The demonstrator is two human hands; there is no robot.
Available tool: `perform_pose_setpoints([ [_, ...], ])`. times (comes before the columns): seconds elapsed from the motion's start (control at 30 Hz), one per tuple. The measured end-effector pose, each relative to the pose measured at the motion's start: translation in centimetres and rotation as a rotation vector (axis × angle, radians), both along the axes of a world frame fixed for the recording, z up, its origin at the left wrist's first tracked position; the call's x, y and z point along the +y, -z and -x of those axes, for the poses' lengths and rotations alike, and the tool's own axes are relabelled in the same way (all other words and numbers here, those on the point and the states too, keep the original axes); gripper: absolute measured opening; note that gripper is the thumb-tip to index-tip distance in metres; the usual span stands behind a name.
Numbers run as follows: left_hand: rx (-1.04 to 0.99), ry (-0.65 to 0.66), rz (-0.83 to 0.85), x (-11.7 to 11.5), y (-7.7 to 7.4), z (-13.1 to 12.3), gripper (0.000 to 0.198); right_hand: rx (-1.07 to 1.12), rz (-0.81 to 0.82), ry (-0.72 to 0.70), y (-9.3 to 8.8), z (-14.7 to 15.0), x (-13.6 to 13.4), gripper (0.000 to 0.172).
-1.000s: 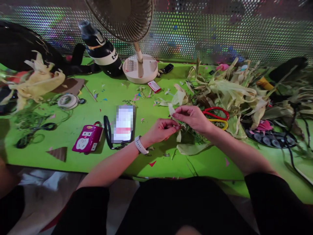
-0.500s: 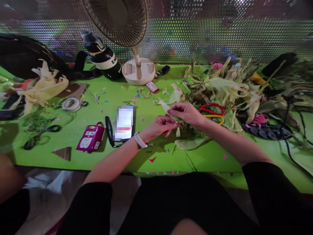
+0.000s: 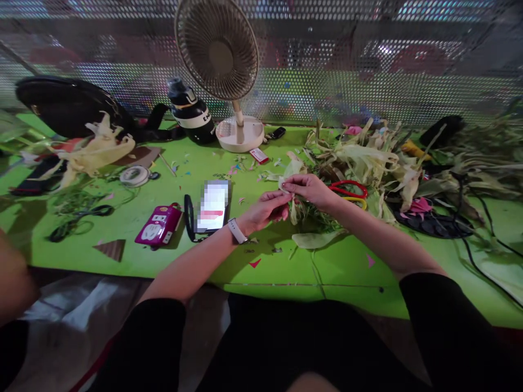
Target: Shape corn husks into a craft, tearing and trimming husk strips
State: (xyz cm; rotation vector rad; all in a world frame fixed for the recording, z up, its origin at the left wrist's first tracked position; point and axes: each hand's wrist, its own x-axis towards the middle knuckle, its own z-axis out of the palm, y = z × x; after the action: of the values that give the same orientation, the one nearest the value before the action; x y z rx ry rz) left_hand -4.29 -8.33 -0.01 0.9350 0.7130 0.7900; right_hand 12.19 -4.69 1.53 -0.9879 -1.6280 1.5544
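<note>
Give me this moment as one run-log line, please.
right hand: pinching pale husk strip | left hand: close beside right hand, grip unclear | to the right: husk pile | to the left: phone, purple socket block

Before a perforated metal screen point(image 3: 310, 71), on a green table point(image 3: 286, 267): 1 beige fan point(image 3: 220, 57) on a round base, just beside a black bottle point(image 3: 192, 121) with a white band; farther left, a black bag point(image 3: 73, 106); by the fan's base, a dark fob point(image 3: 278, 133) and a red-and-white packet point(image 3: 259, 155); nearer, a lit phone point(image 3: 213, 209), a purple socket block point(image 3: 158, 226) and, beyond that, 1 white roll point(image 3: 134, 175)
</note>
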Motion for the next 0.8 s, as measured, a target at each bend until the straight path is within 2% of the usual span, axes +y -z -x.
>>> perform_pose_setpoints([
  [0.1, -0.055, -0.063, 0.028, 0.3, 0.0, 0.1, 0.024, -0.048, -0.072, -0.002, -0.7, -1.0, 0.5, 0.048],
  [0.23, -0.13, -0.088, 0.058, 0.8, -0.2, 0.3, 0.018, -0.256, -0.181, -0.172, -2.0, -3.1, 1.2, 0.045],
  [0.3, -0.148, -0.084, 0.097, 0.9, -0.4, 0.4, 0.015, -0.311, -0.238, -0.202, -2.4, -3.7, 1.4, 0.042],
  [0.43, -0.111, -0.099, 0.244, 0.7, -0.6, 0.3, 0.03, -0.39, -0.411, -0.165, -2.4, -3.6, 1.3, 0.034],
  [0.5, -0.079, -0.148, 0.253, 0.6, -0.5, 0.2, 0.03, -0.409, -0.532, -0.136, -2.3, -3.2, 1.0, 0.028],
  [0.63, -0.074, -0.246, 0.192, 0.8, -0.3, 0.2, 0.019, -0.481, -0.796, 0.134, -2.5, -2.6, -0.2, 0.02],
  [0.7, -0.107, -0.288, 0.199, 1.1, -0.2, 0.2, 0.017, -0.545, -0.812, 0.159, -2.5, -2.3, -0.8, 0.024],
  [0.8, -0.145, -0.325, 0.264, 1.3, -0.3, 0.2, 0.019, -0.637, -0.731, 0.034, -2.2, -1.9, -1.4, 0.031],
])
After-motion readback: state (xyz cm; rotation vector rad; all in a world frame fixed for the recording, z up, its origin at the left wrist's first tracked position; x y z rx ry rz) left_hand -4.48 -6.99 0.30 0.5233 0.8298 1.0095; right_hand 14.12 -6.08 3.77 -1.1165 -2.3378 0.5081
